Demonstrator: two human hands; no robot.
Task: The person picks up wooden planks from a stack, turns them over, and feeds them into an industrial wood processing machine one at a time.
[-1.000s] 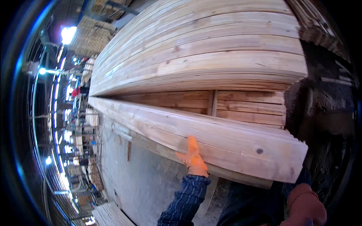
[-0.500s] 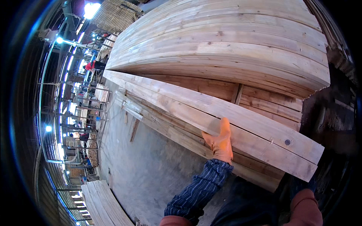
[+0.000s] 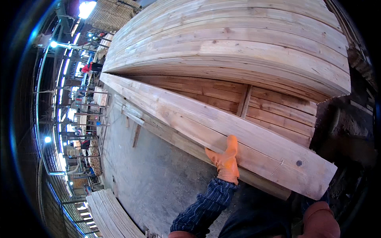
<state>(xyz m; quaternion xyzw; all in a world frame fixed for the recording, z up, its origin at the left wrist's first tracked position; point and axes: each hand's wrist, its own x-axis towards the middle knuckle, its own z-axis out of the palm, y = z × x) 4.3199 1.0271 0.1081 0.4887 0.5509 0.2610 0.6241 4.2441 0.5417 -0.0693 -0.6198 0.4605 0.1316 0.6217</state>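
Note:
My left hand [image 3: 226, 158], in an orange glove, is closed on the near edge of a pair of long pale wooden boards [image 3: 254, 142]. Its thumb lies on top; the other fingers are mostly hidden beneath. The two boards lie side by side, with a thin seam between them and a dark knot near the close end. My right forearm [image 3: 320, 220] reaches up to that close end, where the boards hide the right hand. The far end of the boards tapers away beside a large stack of planks [image 3: 238, 51].
A lower layer of planks [image 3: 274, 107] with a crosswise wooden strip [image 3: 244, 101] shows between boards and stack. Another timber [image 3: 178, 142] runs under the held boards. Concrete floor [image 3: 154, 178] lies to the left, with more planks [image 3: 113, 214] at lower left. A person [image 3: 91, 67] stands far off.
The boards have moved toward me, away from the stack, with my left hand on them. The gap between the two boards has narrowed, and more of the lower layer shows.

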